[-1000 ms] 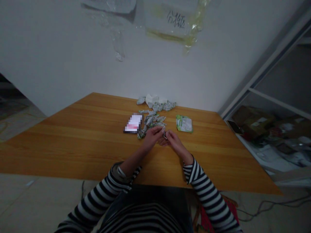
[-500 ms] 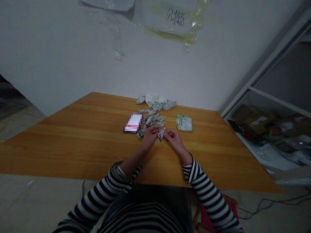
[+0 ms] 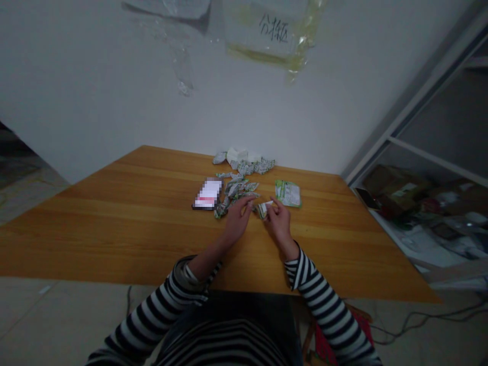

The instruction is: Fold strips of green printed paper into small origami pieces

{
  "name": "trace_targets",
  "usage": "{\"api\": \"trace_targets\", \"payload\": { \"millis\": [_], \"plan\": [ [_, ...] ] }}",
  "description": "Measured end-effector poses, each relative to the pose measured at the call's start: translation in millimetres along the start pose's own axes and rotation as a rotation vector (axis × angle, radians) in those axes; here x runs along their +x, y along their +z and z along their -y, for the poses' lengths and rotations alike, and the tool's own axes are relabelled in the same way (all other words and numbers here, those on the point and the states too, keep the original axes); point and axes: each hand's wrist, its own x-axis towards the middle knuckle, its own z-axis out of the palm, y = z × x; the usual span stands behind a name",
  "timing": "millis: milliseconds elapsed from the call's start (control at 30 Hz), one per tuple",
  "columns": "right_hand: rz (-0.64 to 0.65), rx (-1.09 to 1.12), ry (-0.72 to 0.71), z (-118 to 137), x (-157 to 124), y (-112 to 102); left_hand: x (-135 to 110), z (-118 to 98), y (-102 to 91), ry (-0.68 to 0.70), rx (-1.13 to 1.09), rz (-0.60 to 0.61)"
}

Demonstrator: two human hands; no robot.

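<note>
My left hand [image 3: 237, 219] and my right hand [image 3: 279, 223] meet over the wooden table [image 3: 114, 218], both pinching a small green-and-white folded paper piece [image 3: 264, 209] between their fingertips. The piece rests low, near or on the tabletop. Just beyond my left hand lies a pile of similar folded pieces [image 3: 236, 189]. A flat green-and-white packet [image 3: 288, 193] lies just past my right hand.
A phone [image 3: 208, 194] lies left of the pile. More folded pieces and white paper [image 3: 244, 160] sit at the table's far edge by the wall. A metal shelf [image 3: 427, 193] with clutter stands to the right. Cables run on the floor at right.
Both hands have moved forward and lower toward the table. The paper piece now lies flatter between the fingertips, turned from its earlier upright hold.
</note>
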Motion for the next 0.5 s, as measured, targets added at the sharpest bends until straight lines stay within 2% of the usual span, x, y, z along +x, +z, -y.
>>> {"api": "trace_targets", "payload": {
  "millis": [67,133,233,367,500],
  "plan": [
    [-0.023,-0.019,-0.028,1.5,-0.8,0.8,-1.2,-0.9,0.3,0.039,0.072,0.081],
    [0.009,-0.033,-0.068,4.0,-2.4,2.8,-2.1,-1.0,1.1,0.065,0.148,0.155],
    [0.059,-0.047,-0.128,7.1,-3.8,4.9,-1.8,0.6,1.7,0.084,0.245,0.206],
    [0.073,0.028,-0.120,8.3,-2.2,2.7,-0.8,1.8,1.1,0.081,0.225,0.255],
    [0.107,0.110,-0.075,9.8,-0.5,-0.5,-1.3,-1.4,0.8,0.001,0.151,0.333]
  ]
}}
